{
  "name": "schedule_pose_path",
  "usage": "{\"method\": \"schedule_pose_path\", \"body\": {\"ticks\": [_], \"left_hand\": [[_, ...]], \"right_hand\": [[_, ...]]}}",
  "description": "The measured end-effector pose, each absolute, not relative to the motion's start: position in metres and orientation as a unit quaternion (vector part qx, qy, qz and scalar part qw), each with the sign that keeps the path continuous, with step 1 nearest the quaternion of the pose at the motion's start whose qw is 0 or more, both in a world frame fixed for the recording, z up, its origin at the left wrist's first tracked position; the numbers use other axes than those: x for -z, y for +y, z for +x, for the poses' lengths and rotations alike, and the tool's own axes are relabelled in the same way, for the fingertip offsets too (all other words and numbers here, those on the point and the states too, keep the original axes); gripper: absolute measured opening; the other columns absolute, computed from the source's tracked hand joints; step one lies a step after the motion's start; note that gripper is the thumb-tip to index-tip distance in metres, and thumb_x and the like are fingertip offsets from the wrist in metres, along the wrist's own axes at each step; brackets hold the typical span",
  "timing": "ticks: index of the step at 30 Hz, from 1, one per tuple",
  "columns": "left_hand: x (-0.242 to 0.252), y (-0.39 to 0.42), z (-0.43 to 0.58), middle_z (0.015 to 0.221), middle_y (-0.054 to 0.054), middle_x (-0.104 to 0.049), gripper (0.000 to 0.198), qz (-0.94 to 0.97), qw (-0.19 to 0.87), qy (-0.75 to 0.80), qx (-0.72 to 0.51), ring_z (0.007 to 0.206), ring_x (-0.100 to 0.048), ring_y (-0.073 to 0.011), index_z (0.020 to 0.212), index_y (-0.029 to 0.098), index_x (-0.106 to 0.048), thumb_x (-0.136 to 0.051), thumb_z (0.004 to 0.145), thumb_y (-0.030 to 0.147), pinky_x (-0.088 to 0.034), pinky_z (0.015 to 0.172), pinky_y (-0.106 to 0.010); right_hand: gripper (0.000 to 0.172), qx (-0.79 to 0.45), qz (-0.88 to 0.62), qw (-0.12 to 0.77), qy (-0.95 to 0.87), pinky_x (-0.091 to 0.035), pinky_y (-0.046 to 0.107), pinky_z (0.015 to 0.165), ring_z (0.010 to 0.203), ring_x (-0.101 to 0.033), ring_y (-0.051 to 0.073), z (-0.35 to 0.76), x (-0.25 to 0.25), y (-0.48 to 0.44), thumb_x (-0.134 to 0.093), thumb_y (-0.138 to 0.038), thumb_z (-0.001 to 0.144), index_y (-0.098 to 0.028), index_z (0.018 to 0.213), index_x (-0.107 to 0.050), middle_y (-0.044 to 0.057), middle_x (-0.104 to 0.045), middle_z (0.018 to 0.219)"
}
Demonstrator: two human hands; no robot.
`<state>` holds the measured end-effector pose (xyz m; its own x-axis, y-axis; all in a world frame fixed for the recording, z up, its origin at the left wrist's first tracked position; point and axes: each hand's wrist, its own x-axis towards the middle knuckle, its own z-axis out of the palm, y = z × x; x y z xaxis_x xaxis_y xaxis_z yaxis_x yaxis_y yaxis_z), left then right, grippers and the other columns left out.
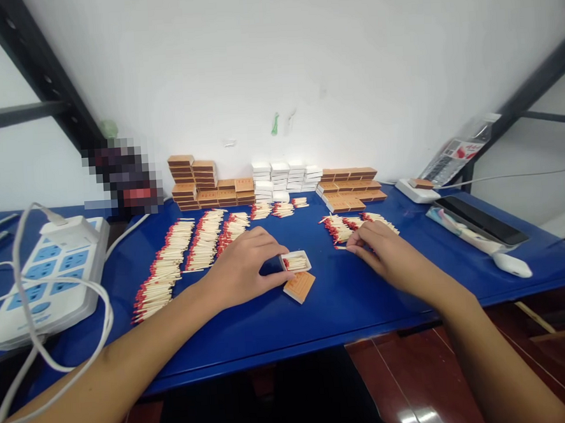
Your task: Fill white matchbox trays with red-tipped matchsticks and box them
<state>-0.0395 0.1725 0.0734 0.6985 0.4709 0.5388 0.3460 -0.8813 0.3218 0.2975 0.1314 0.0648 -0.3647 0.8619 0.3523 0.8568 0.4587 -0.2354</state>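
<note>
My left hand (242, 265) rests on the blue table (345, 303), its fingers closed on the left side of a small white matchbox tray (296, 260) with a few red-tipped matches in it. An orange matchbox sleeve (299, 286) lies flat just in front of the tray. My right hand (379, 247) is further right, its fingertips pinched on matches at the near edge of a loose pile of matches (346, 227).
Rows of matches (189, 249) cover the table's left half. Stacks of orange sleeves (204, 181), white trays (285, 178) and more orange boxes (352, 188) line the wall. A white power strip (47, 270) with cables lies left; a phone (484, 219) and a white device right.
</note>
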Motion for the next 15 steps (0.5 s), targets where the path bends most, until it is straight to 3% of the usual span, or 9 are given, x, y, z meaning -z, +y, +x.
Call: {"method": "schedule_pose_path", "body": {"ticks": [5, 11, 15], "left_hand": [[-0.073, 0.172, -0.04, 0.096, -0.006, -0.074, 0.027, 0.916, 0.102, 0.219, -0.319, 0.095, -0.063, -0.0234, 0.11, 0.017, -0.076, -0.08, 0.093, 0.037, -0.054, 0.083, -0.038], [-0.072, 0.172, -0.039, 0.097, -0.006, -0.074, 0.028, 0.92, 0.094, 0.208, -0.319, 0.096, -0.063, -0.0231, 0.111, 0.016, -0.075, -0.08, 0.093, 0.037, -0.053, 0.085, -0.038], [-0.073, 0.171, -0.038, 0.096, -0.006, -0.074, 0.027, 0.918, 0.098, 0.217, -0.318, 0.094, -0.063, -0.0228, 0.109, 0.016, -0.075, -0.08, 0.093, 0.037, -0.053, 0.084, -0.038]], "right_hand": [[0.014, 0.014, -0.505, 0.237, -0.83, -0.049, 0.043, 0.087, 0.099, -0.059, 0.028, 0.246, -0.083, 0.113, -0.05, -0.028, 0.109, -0.024, 0.099, -0.059, 0.009, -0.064, 0.102], [0.016, 0.054, -0.454, 0.208, -0.865, -0.047, 0.041, 0.079, 0.09, -0.057, 0.027, 0.192, -0.089, 0.112, -0.05, -0.018, 0.107, -0.02, 0.096, -0.062, 0.009, -0.064, 0.095], [0.017, 0.041, -0.45, 0.228, -0.862, -0.048, 0.04, 0.083, 0.091, -0.058, 0.025, 0.204, -0.09, 0.114, -0.049, -0.022, 0.109, -0.021, 0.1, -0.064, 0.009, -0.065, 0.099]]}}
